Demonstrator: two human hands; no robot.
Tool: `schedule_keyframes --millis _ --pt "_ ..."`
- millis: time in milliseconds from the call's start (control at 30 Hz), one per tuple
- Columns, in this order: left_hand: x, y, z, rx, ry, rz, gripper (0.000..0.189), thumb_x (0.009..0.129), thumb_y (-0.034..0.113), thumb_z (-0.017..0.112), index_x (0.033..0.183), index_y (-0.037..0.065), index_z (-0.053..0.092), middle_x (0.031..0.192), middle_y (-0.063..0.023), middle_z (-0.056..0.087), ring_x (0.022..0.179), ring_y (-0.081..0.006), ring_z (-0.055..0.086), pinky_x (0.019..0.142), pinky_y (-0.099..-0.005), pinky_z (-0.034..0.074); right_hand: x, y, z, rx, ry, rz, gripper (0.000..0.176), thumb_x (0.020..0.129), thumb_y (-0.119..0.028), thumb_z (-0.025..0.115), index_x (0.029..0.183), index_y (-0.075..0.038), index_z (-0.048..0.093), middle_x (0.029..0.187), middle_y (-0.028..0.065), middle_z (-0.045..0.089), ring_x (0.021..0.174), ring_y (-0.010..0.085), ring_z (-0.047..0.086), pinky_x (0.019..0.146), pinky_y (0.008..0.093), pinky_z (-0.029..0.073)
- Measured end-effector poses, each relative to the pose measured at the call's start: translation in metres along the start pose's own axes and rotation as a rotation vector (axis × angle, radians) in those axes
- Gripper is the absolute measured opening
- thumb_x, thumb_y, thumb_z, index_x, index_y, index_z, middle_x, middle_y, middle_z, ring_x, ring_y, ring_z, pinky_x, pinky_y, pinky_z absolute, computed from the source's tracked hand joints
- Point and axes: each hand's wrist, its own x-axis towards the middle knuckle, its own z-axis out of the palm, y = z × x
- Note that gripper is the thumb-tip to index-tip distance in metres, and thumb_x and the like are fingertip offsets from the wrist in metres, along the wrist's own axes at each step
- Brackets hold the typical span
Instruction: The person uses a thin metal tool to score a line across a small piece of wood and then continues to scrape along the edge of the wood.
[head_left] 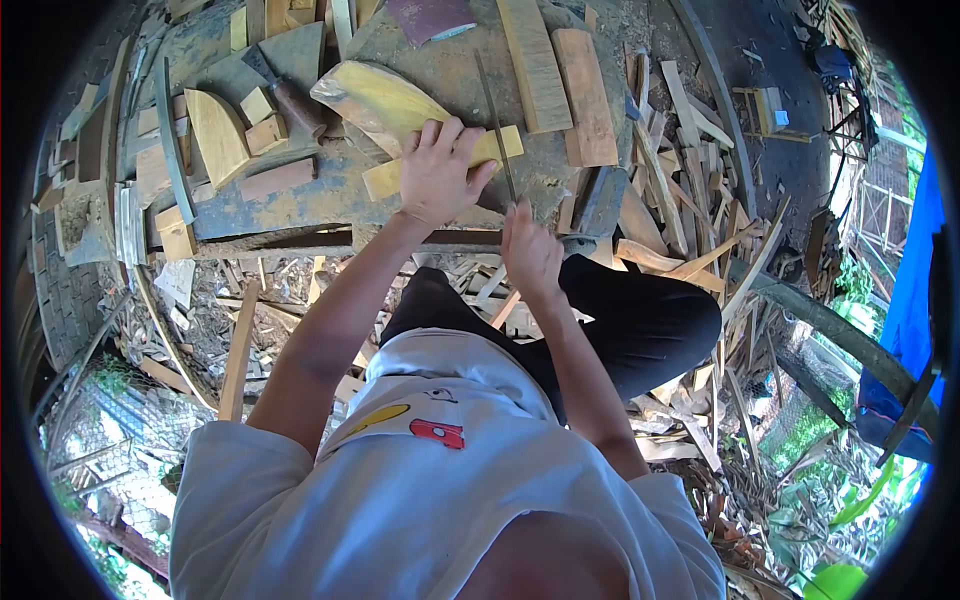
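My left hand (440, 172) presses down on a short pale wood strip (386, 181), fingers bent over its far edge, on top of the workbench (340, 205). In my right hand (533, 250), closed in a fist at the bench's near edge, is the end of a long narrow dark blade (492, 105) that looks like a saw seen edge-on. The blade points away from me and crosses the strip near its right end. Its handle is hidden in my fist. Just beyond my left hand lies a larger curved yellowish wood piece (375, 95).
A hatchet-like tool with a wooden handle (297, 108) lies left on the bench, beside a curved-edge wood block (217, 137). Two boards, one long (535, 70) and one shorter (586, 95), lie to the right. Wood offcuts (690, 190) are heaped beyond them.
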Motion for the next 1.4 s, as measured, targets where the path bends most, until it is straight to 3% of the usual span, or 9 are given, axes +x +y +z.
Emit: schedule_keyframes --millis 67,167,333,467,633,867,1000,1100,1400 --pt "0.000 0.000 -0.003 0.003 -0.038 0.016 0.045 0.078 0.037 0.072 0.114 0.013 0.061 0.098 -0.0051 0.053 0.095 -0.0253 0.052 0.079 -0.0393 0.041 0.033 -0.004 0.006 0.017 -0.017 -0.012 0.024 0.097 -0.025 0.053 0.104 -0.003 0.059 0.055 0.0146 0.063 0.049 0.0310 0.065 0.043 0.0412 0.052" --pt "-0.003 -0.006 0.003 0.001 -0.047 0.021 0.047 0.078 0.037 0.072 0.117 0.012 0.060 0.100 -0.0055 0.053 0.097 -0.0250 0.051 0.080 -0.0394 0.041 0.054 -0.014 0.013 -0.257 0.303 -0.117 0.024 0.097 -0.026 0.053 0.104 -0.004 0.059 0.055 0.0141 0.062 0.048 0.0312 0.065 0.043 0.0415 0.052" --pt "-0.006 -0.007 -0.001 -0.005 -0.098 0.111 0.049 0.080 0.037 0.071 0.120 0.012 0.060 0.101 -0.0055 0.052 0.098 -0.0250 0.050 0.082 -0.0397 0.041 0.011 -0.004 0.003 0.028 0.019 -0.019 0.024 0.096 -0.024 0.054 0.105 -0.002 0.059 0.054 0.0135 0.062 0.048 0.0310 0.065 0.043 0.0412 0.052" --pt "-0.005 -0.005 -0.002 -0.020 -0.116 0.095 0.048 0.080 0.037 0.070 0.120 0.012 0.060 0.102 -0.0052 0.052 0.099 -0.0249 0.050 0.084 -0.0399 0.042 -0.013 -0.001 0.002 -0.027 0.032 0.003 0.025 0.095 -0.023 0.056 0.106 -0.002 0.060 0.055 0.0134 0.062 0.049 0.0307 0.065 0.045 0.0407 0.052" --pt "-0.003 -0.004 -0.002 -0.042 -0.121 0.067 0.047 0.079 0.036 0.072 0.118 0.012 0.061 0.102 -0.0054 0.052 0.099 -0.0255 0.051 0.085 -0.0401 0.042 0.031 -0.007 0.017 -0.080 0.298 -0.094 0.023 0.095 -0.023 0.057 0.105 -0.003 0.062 0.052 0.0103 0.061 0.047 0.0283 0.064 0.043 0.0382 0.051" --pt "-0.003 -0.002 -0.001 -0.029 -0.099 0.045 0.045 0.077 0.034 0.073 0.115 0.012 0.061 0.102 -0.0057 0.053 0.098 -0.0257 0.051 0.084 -0.0398 0.041 -0.028 0.003 0.009 -0.001 0.060 0.030 0.026 0.095 -0.025 0.056 0.108 -0.003 0.061 0.055 0.0135 0.063 0.049 0.0297 0.065 0.044 0.0395 0.052" --pt "0.001 -0.003 -0.001 -0.047 -0.094 0.072 0.045 0.076 0.033 0.074 0.115 0.012 0.061 0.102 -0.0056 0.053 0.098 -0.0256 0.051 0.084 -0.0392 0.042 0.001 -0.002 0.001 0.099 -0.033 0.048 0.027 0.097 -0.025 0.053 0.108 -0.001 0.059 0.059 0.0172 0.064 0.052 0.0337 0.065 0.046 0.0440 0.053" --pt "-0.002 -0.003 -0.003 -0.042 -0.123 0.064 0.046 0.076 0.032 0.075 0.115 0.012 0.061 0.102 -0.0054 0.053 0.099 -0.0256 0.051 0.083 -0.0392 0.042 0.042 -0.016 0.014 0.037 0.130 0.056 0.028 0.097 -0.024 0.053 0.111 0.000 0.057 0.061 0.0178 0.064 0.054 0.0352 0.066 0.047 0.0461 0.053" --pt "0.000 -0.007 0.002 -0.055 -0.124 0.075 0.046 0.077 0.036 0.072 0.116 0.014 0.061 0.101 -0.0045 0.051 0.097 -0.0248 0.050 0.084 -0.0393 0.042 -0.020 -0.003 0.005 0.084 0.028 0.073 0.028 0.098 -0.023 0.053 0.107 0.002 0.059 0.060 0.0195 0.062 0.055 0.0377 0.064 0.048 0.0467 0.052"
